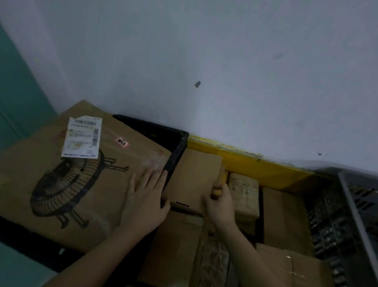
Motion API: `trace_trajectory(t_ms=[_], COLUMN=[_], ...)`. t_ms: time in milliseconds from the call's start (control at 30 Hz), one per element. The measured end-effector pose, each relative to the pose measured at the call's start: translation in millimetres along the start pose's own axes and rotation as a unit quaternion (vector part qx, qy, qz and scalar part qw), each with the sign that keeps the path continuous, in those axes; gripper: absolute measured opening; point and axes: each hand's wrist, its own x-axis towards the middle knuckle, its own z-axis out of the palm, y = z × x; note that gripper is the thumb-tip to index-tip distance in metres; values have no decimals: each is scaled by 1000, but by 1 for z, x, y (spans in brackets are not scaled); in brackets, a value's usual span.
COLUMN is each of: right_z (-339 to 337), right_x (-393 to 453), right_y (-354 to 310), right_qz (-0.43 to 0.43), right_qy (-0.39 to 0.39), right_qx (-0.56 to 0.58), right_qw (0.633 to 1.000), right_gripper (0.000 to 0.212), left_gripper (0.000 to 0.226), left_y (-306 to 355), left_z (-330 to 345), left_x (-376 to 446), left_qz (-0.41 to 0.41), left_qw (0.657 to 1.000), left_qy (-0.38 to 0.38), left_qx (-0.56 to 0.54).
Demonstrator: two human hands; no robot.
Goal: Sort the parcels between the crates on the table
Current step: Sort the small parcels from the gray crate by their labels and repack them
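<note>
Cardboard fan-print box (70, 178), white barcode label (82, 137) illegible; right hand (220, 205) grips parcel (193, 178).

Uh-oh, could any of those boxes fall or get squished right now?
Maybe. The right hand pinches the small box by one edge only, so it might slip onto the parcels below. The big fan box lies tilted on the black crate, held only by the flat left hand; it could slide. It is dim, so labels are hard to read.
</note>
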Motion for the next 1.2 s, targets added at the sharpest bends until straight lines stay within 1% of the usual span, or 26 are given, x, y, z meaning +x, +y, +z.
trace_trajectory(t_ms=[133,233,367,500,533,600,667,700,767,833,900,1000,1033,1100,1167,1200], right_z=[-3,-6,-18,-33,-36,-41,-42,-42,-39,-33,-26,-19,-17,-14,-10,-9], right_x=[3,4,-6,-29,-37,-52,-66,-73,-86,-100,-114,-132,-136,-147,-157,-160], right_y=[-8,-19,-36,-42,-42,-41,-39,-40,-43,-48,-52,-57,-57,-57,-57,-57], right_qz=[46,65,58,35,31,15,-14,-30,-71,-118,-154,-193,-210,-251,-299,-318], right_qy=[10,35,70,87,91,100,113,120,135,150,159,196,209,234,256,256], right_qx=[23,60,114,96,96,85,62,48,11,-30,-54,-84,-102,-153,-196,-209], right_qw=[999,995,989,991,991,991,992,991,988,981,974,958,950,926,898,889], right_gripper=[23,24,27,38,38,35,36,38,41,40,36,34,35,36,39,41], left_gripper=[78,77,74,69,65,51,35,31,31,37,42,40,36,30,35,34], left_y=[1,1,2,2,1,3,10,18,40,60,73,79,79,78,77,75], left_z=[-3,-7,-12,-16,-17,-20,-28,-36,-56,-73,-85,-97,-99,-106,-110,-112], left_x=[-1,0,-3,-3,-3,-7,-13,-17,-24,-27,-27,-28,-29,-33,-35,-37], left_qz=[-3,-1,-2,-2,-1,11,29,32,32,17,-13,-58,-76,-122,-169,-184], left_qw=[1000,1000,999,999,998,989,968,955,931,904,877,845,826,770,713,692], left_qy=[-7,-15,-28,-28,-21,25,78,82,45,13,6,8,5,-11,-20,-18], left_qx=[-9,-20,-24,-45,-62,-144,-237,-282,-360,-427,-480,-531,-559,-626,-681,-698])
